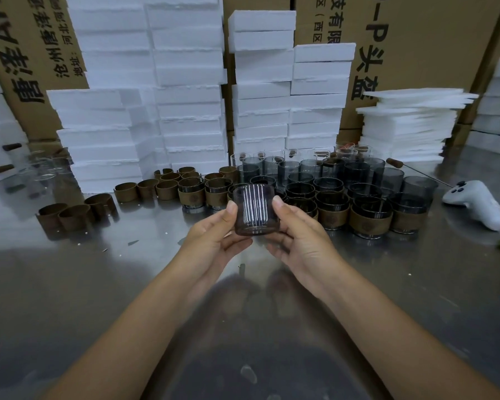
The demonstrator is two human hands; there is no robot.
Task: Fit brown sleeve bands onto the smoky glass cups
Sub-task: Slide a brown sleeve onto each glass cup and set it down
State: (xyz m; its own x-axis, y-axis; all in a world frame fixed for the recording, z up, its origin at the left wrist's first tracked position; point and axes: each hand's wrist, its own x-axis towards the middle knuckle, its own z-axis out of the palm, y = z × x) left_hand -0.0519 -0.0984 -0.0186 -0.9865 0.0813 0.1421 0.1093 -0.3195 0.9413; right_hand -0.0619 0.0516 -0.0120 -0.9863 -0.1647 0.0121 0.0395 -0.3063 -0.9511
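Spare bands (pixel 70 216) sit well left of the fingers (pixel 230 210). Left hand (pixel 211 238) and right hand (pixel 300 243) pinch a bare cup (pixel 253 212) between them, over the counter (pixel 98 284). I'd hold one-handed, then slide a band on squarely.

Person, head-worn view: only arms and hands show.

- Left forearm (pixel 133 327) and right forearm (pixel 387 327): bare along their whole visible length, right down to the near edge.
- Left hand (pixel 211 241) and right hand (pixel 298 241): bare as well, wrists included.
- Fingers: slim, with joint creases plain to see.
- Left thumbnail (pixel 232 207) and right thumbnail (pixel 277 201): short, rounded, trimmed close.
- Palm creases show on the right hand.
- The near stretches of both forearms are soft and blurred.
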